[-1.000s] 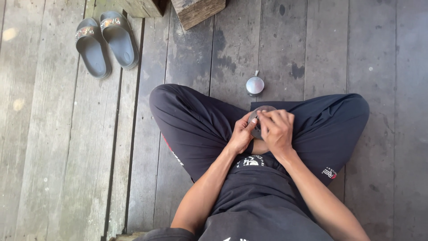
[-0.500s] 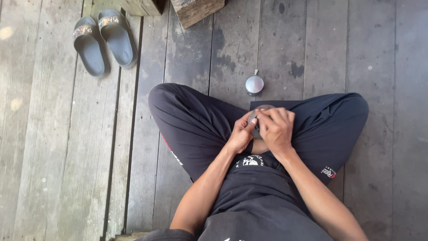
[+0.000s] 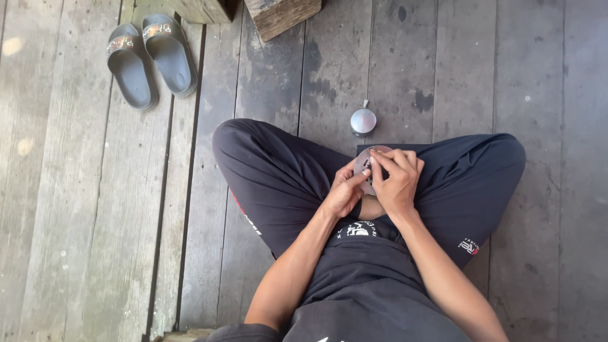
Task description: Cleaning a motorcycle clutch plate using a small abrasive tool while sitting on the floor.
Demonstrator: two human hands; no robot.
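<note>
Floor: weathered grey wood planks (image 3: 76, 209) fill the whole frame, boards running top to bottom, dark stains upper centre.
Person: seated cross-legged on the floor, centre to lower right of frame, seen from above; dark trousers (image 3: 272, 177), dark top w/ small white print at the waist.
Wooden block: corner of a timber block (image 3: 282, 14) at top centre edge, a second piece just left of it, both cut off by the frame.
Sandals: pr of grey slide sandals (image 3: 149, 60) upper left of frame, side by side, touching, toes pointing toward lower right.
Left hand: left hand (image 3: 344, 193) centre frame, above the lap, fingers curled onto the left edge of the disc; grip narrow, holding the disc.
Right hand: right hand (image 3: 398, 180) just right of it, fingers bent over the top & right side of the disc; grip closed on the same piece.
Disc: small round grey metal disc (image 3: 365, 161) w/ dark openings, held btwn both hands over the crossed legs, centre frame; mostly covered by fingers, detail too small to tell.
Cap: round silvery metal cap (image 3: 363, 121) w/ a small knob at its top edge, on the floor just above the hands, apart from them.
</note>
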